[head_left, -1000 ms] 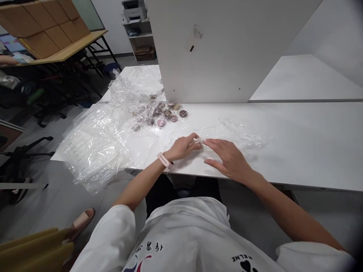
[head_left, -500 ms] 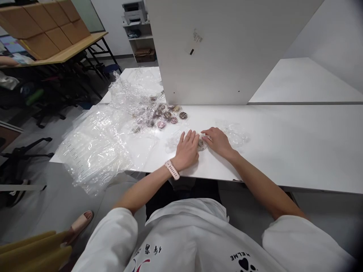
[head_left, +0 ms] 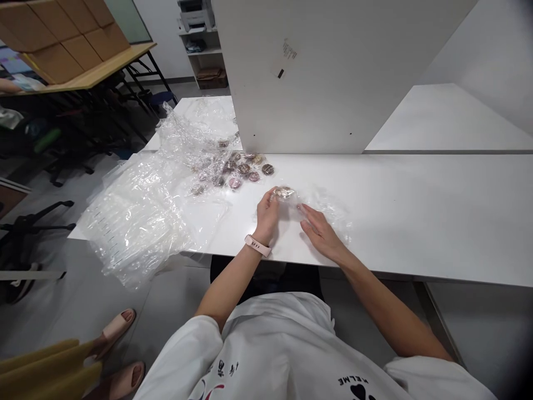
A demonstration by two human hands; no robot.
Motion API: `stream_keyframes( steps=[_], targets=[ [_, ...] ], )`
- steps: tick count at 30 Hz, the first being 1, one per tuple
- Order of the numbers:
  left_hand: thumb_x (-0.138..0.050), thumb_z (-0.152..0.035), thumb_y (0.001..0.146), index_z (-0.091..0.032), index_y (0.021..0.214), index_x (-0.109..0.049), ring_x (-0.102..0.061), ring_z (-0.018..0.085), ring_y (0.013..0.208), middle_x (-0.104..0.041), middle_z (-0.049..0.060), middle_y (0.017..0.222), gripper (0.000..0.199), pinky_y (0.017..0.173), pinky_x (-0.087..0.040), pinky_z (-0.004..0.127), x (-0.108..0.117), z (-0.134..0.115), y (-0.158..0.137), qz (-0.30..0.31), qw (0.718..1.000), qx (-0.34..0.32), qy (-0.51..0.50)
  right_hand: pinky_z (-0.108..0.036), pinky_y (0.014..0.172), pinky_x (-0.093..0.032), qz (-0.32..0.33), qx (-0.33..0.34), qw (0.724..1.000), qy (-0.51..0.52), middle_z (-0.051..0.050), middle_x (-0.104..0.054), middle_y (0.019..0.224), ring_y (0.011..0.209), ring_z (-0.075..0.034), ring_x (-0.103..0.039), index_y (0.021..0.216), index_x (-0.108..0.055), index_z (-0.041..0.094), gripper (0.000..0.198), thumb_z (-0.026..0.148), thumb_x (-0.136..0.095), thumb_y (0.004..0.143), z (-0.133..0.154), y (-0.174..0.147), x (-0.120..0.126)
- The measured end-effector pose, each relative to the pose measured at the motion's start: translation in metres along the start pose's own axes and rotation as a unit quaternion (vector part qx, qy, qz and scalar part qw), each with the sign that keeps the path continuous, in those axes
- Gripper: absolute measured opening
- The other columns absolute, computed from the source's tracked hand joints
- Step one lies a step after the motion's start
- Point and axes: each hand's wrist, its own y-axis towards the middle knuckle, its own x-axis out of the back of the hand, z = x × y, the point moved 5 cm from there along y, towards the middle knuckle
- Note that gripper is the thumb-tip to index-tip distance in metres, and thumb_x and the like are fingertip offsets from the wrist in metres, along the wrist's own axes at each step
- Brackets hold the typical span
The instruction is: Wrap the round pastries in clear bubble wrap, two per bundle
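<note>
In the head view my left hand, with a pale pink band at its wrist, grips a small round piece in clear wrap by its left side, raised a little off the white table. My right hand is just to the right and below, its fingers apart and holding nothing that I can make out. Crumpled clear plastic film lies behind and beside the right hand. To the left is a group of similar round wrapped pieces, brown, pink and dark.
Clear plastic bags are heaped at the table's left end and hang over its edge. An upright white panel stands at the back of the white table. Another person's sandalled feet are on the floor at the lower left.
Both hands were low over the wrapped piece on the table. Now my left hand has lifted it, turning upward, and my right hand has drawn slightly toward me, with its fingers spread.
</note>
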Motion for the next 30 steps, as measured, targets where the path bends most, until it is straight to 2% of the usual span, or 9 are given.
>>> stream_keyframes(
  steps=[4,8,12,15,19,21,23,26,30],
  targets=[
    [-0.042,-0.026,0.098,-0.018,0.134,-0.055,-0.054,0.021,0.133,-0.06,0.009,0.139,0.039,0.112,-0.043,0.039,-0.004,-0.017,-0.008,0.028,0.946,0.094,-0.308,-0.049,0.12,-0.032,-0.024,0.016,0.995,0.098,-0.005,-0.041,0.157,0.147,-0.022,-0.034,0.15,-0.047,0.03,0.052,0.049,-0.034,0.103,0.027,0.0,-0.011],
    [-0.05,-0.04,0.096,-0.016,0.12,-0.063,-0.06,0.024,0.124,-0.066,0.01,0.125,0.037,0.107,-0.047,0.037,-0.005,-0.034,-0.025,0.076,0.879,0.111,-0.458,-0.054,0.116,-0.035,-0.095,0.072,0.992,0.042,-0.011,-0.047,0.151,0.142,-0.026,-0.04,0.145,-0.054,0.025,0.048,0.041,-0.037,0.103,0.048,0.002,-0.015],
    [-0.072,-0.023,0.085,-0.021,0.122,-0.061,-0.065,0.018,0.112,-0.069,0.002,0.106,0.038,0.105,-0.045,0.031,0.006,-0.036,-0.033,0.01,0.899,0.088,-0.43,-0.054,0.115,-0.037,-0.102,0.106,0.988,0.049,-0.011,-0.053,0.146,0.138,-0.028,-0.044,0.136,-0.062,0.025,0.041,0.038,-0.049,0.099,0.067,-0.01,-0.012],
    [-0.073,-0.018,0.083,-0.024,0.123,-0.061,-0.061,0.016,0.12,-0.067,0.0,0.114,0.043,0.109,-0.041,0.029,0.018,-0.046,-0.034,-0.027,0.9,0.028,-0.434,-0.053,0.112,-0.041,-0.169,0.0,0.976,0.138,-0.008,-0.062,0.134,0.128,-0.027,-0.053,0.122,-0.069,0.029,0.033,0.042,-0.057,0.095,0.064,-0.024,0.003],
    [-0.081,-0.021,0.076,-0.026,0.128,-0.058,-0.059,0.021,0.123,-0.065,0.002,0.125,0.057,0.108,-0.042,0.033,0.016,-0.058,-0.045,0.06,0.903,0.006,-0.425,-0.053,0.097,-0.054,-0.081,-0.201,0.872,0.44,-0.009,-0.065,0.129,0.111,-0.027,-0.065,0.131,-0.061,0.029,0.058,0.068,-0.05,0.09,0.041,-0.026,0.006],
    [-0.086,-0.026,0.071,-0.022,0.124,-0.06,-0.063,0.022,0.115,-0.067,0.005,0.119,0.059,0.103,-0.045,0.034,0.006,-0.053,-0.053,0.129,0.91,0.061,-0.388,-0.054,0.097,-0.054,-0.006,-0.226,0.802,0.553,-0.011,-0.065,0.131,0.114,-0.029,-0.065,0.136,-0.057,0.027,0.075,0.08,-0.037,0.088,0.039,-0.019,0.01],
    [-0.088,-0.029,0.068,-0.019,0.12,-0.06,-0.066,0.02,0.103,-0.069,0.006,0.111,0.059,0.095,-0.048,0.032,-0.001,-0.041,-0.059,0.164,0.917,0.121,-0.343,-0.055,0.1,-0.052,0.03,-0.218,0.775,0.593,-0.012,-0.063,0.135,0.121,-0.031,-0.062,0.141,-0.053,0.026,0.085,0.086,-0.031,0.084,0.037,-0.012,0.019],
    [-0.088,-0.035,0.068,-0.018,0.119,-0.055,-0.064,0.014,0.079,-0.068,0.0,0.085,0.062,0.079,-0.048,0.028,0.0,-0.025,-0.058,0.14,0.94,0.16,-0.268,-0.053,0.107,-0.047,0.051,-0.184,0.815,0.547,-0.01,-0.055,0.145,0.13,-0.031,-0.056,0.148,-0.046,0.029,0.084,0.077,-0.057,0.08,0.035,-0.011,0.026],
    [-0.083,-0.039,0.075,-0.021,0.116,-0.051,-0.049,0.008,0.056,-0.048,-0.01,0.059,0.055,0.059,-0.037,0.022,0.003,-0.022,-0.053,0.084,0.988,0.084,-0.101,-0.048,0.114,-0.041,0.032,-0.158,0.909,0.384,-0.007,-0.051,0.15,0.134,-0.028,-0.053,0.154,-0.036,0.034,0.099,0.043,-0.086,0.07,0.029,-0.019,0.016]
  ],
)
